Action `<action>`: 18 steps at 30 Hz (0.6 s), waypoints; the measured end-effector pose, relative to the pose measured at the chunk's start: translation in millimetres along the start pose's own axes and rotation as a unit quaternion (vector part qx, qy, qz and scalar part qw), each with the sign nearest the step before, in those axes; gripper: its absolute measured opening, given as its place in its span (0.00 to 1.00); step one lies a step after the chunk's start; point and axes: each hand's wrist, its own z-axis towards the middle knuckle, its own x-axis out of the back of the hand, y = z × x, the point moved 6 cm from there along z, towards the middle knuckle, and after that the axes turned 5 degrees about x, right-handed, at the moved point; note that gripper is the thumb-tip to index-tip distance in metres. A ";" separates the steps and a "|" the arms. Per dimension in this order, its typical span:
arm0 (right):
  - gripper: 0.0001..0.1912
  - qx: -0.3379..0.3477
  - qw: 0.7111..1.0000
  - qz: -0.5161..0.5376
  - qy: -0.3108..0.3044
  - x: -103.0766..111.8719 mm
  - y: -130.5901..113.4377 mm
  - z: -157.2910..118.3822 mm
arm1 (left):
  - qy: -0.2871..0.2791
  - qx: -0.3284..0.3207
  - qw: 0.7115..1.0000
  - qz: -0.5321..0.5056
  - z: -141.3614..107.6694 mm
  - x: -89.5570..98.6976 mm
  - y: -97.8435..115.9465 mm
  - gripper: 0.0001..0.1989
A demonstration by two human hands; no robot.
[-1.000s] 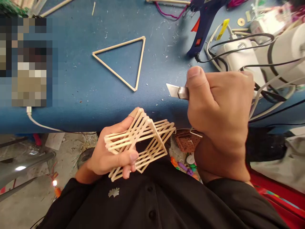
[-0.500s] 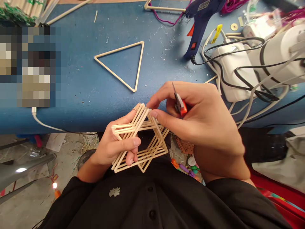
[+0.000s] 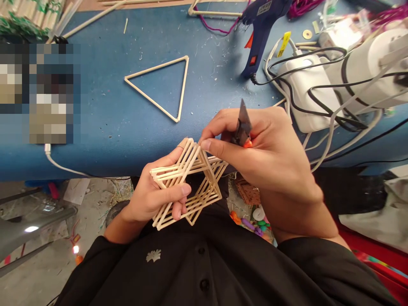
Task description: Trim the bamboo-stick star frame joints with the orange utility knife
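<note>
A star-shaped frame of layered pale wooden sticks (image 3: 191, 182) is held over my lap, just below the blue table's front edge. My left hand (image 3: 153, 199) grips its lower left side, thumb across the sticks. My right hand (image 3: 270, 157) holds a utility knife (image 3: 242, 125) with an orange body, its blade pointing up. The thumb and forefinger of that hand pinch the star's top point.
On the blue table (image 3: 105, 127) lies a triangle of thin sticks (image 3: 162, 87). A blue glue gun (image 3: 259, 25) stands at the back, next to a white power adapter (image 3: 306, 89) and tangled cables. Small coloured bits lie on the floor under my right wrist.
My right hand came down from the table with the knife and its fingertips now pinch the star's top. The blade turned from pointing left to pointing up. The star was rotated slightly.
</note>
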 end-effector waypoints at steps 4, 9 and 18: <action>0.11 -0.027 0.995 0.095 0.001 -0.4 3.8 0.6 | 0.013 -0.019 1.000 0.017 0.1 1.3 -0.3 0.63; 0.12 -0.060 0.993 0.102 -0.018 -3.4 5.0 2.0 | 0.001 -0.013 1.000 0.011 0.6 1.4 -2.0 0.60; 0.10 -0.063 0.996 0.060 -0.024 -7.9 5.5 0.6 | 0.003 -0.032 0.999 0.009 2.9 1.1 -7.2 0.57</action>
